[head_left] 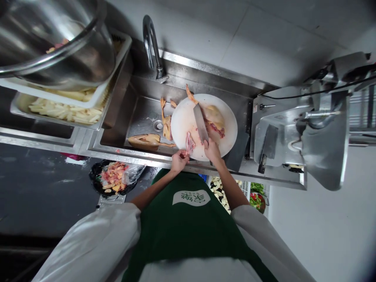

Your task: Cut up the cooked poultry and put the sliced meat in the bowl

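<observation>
My right hand (212, 150) grips a cleaver (200, 123), its broad blade pointing away from me over the round white cutting board (180, 111). My left hand (179, 159), at the board's near edge, pinches the end of a thin raw poultry piece (190, 143) with pink flesh showing. Right of the blade rests a larger cut piece of plucked poultry (214, 115), pale skin up, red meat along its lower edge. A poultry leg with its foot (191, 94) sticks out past the board's far edge. The cleaver's handle is mostly hidden in my fingers.
In the sink (141, 88) lie more plucked birds (143, 140), left of the board. A tap (151, 43) rises behind. At left, a large steel bowl (88, 58) sits above trays of pale strips (67, 111). A slicing machine (323, 129) and a second cleaver (268, 145) are right.
</observation>
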### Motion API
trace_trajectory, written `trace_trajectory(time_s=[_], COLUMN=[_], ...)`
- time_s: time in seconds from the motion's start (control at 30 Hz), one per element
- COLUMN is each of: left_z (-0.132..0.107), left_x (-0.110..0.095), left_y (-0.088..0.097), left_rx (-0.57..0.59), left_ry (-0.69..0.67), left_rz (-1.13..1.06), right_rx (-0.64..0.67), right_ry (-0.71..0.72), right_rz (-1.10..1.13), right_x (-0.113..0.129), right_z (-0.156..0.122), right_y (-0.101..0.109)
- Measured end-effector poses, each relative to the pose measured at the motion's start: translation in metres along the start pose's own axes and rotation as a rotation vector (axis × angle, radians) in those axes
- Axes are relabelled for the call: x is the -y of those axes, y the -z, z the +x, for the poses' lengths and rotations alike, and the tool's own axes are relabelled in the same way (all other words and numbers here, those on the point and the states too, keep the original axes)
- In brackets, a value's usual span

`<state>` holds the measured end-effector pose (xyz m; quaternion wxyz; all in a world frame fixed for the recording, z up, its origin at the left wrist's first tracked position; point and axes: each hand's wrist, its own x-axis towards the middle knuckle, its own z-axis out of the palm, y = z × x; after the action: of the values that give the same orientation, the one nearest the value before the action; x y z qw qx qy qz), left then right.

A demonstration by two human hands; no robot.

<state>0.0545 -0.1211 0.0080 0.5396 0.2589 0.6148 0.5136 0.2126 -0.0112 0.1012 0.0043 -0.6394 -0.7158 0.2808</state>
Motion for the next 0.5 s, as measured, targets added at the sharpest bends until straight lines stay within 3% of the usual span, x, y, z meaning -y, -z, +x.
trace_trajectory(time_s=[0.2, 0.3, 0.4, 0.5], left_z=[-0.003, -0.005, -0.005, -0.005], left_x=[-0.002, -0.003, -0.003, -0.001], left_y=[0.001, 0.002, 0.001, 0.001], left_rx=[-0.015, -0.017, -0.040, -0.049], left_ry=[-0.010, -0.020, -0.034, -0.036], left_rz=[-0.017, -0.036, -0.047, -0.043], right_rx=[0.098, 0.111, -0.061, -0.191], right_ry=[0.014, 0.016, 0.063, 0.068], right_rz=[-0.154, -0.146, -0.081, -0.022], right_x=[0.035, 0.041, 0.042, 0.041], right_z=[-0.036, -0.037, -0.037, -0.038], right_y=[-0.020, -0.009, 0.011, 0.010])
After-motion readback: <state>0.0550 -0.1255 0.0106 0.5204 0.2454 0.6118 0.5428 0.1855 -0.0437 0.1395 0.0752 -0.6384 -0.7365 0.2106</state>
